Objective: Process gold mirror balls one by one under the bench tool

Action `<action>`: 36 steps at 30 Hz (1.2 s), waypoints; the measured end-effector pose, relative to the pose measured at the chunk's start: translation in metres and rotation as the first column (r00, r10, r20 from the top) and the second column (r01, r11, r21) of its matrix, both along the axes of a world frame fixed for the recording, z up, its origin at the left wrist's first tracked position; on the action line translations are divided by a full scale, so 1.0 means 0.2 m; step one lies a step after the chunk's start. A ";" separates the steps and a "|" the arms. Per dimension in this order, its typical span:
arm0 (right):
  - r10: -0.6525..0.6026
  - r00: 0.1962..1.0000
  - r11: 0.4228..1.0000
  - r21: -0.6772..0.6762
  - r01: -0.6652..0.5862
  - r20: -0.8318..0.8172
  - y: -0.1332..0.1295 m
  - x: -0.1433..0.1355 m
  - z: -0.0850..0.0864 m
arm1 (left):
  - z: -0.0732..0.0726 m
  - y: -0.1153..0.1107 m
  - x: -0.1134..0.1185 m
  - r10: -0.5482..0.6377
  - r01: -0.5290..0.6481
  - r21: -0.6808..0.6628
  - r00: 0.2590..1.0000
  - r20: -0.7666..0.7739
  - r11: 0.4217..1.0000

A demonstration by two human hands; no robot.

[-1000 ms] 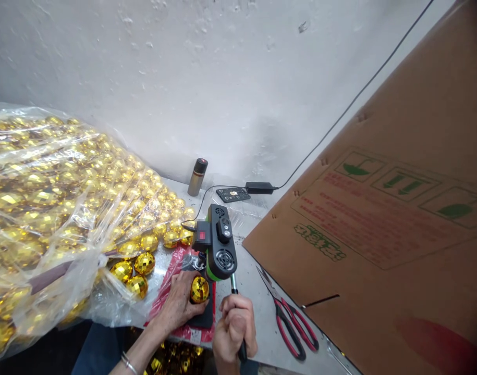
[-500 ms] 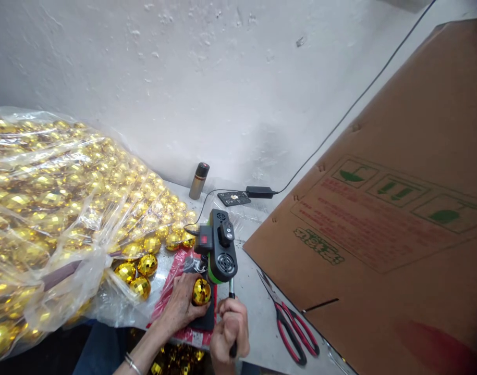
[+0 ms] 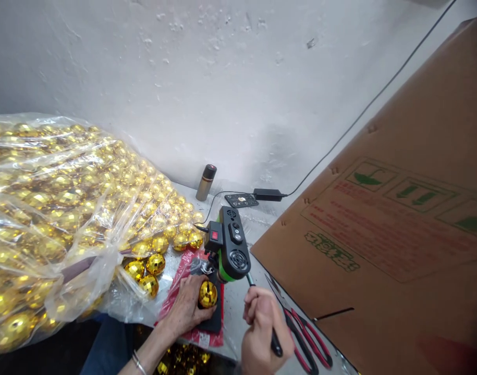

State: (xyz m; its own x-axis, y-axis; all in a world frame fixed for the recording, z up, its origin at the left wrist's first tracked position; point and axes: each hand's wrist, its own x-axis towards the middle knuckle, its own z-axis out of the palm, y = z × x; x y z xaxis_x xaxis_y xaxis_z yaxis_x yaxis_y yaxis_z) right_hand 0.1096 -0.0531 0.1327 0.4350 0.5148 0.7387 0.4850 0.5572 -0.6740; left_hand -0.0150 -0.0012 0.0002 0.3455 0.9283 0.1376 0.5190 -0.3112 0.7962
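Observation:
My left hand (image 3: 188,302) is closed round a gold mirrored ball (image 3: 208,295), its thumb in front of it. The ball's top shows a dark spot and rests at the foot of a small black-and-green bench machine (image 3: 235,245) with a red switch. My right hand (image 3: 264,325) grips the black handle (image 3: 276,344) of the lever at the machine's right side. A dark base plate (image 3: 211,325) lies under the ball, on red plastic (image 3: 175,278). Whatever part of the machine faces the ball is hidden by its housing.
A clear bag (image 3: 85,208) full of gold balls fills the left. Several loose balls (image 3: 149,285) lie at its mouth. Red-and-black scissors (image 3: 301,333) sit by the large cardboard box (image 3: 359,208). A bottle (image 3: 206,182) and a power adapter (image 3: 267,195) stand behind.
The lever has swung out to the right, with my right hand still on its handle. My left hand keeps the ball at the machine's foot. The whole view has shifted slightly.

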 end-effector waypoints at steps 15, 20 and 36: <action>0.031 0.998 0.998 0.061 -0.034 0.056 0.00 -0.03 -0.02 | 0.36 0.17 -0.50 0.386 -0.271 0.276 0.618 -0.685 0.922; 0.031 0.998 0.998 0.050 -0.033 0.048 -0.01 -0.02 -0.05 | 0.44 0.24 -0.44 0.251 -0.271 0.104 0.592 -0.766 0.957; 0.077 0.996 0.997 0.014 -0.078 0.032 -0.02 -0.03 -0.02 | 0.34 0.26 -0.40 0.192 -0.190 0.041 0.978 -0.082 0.981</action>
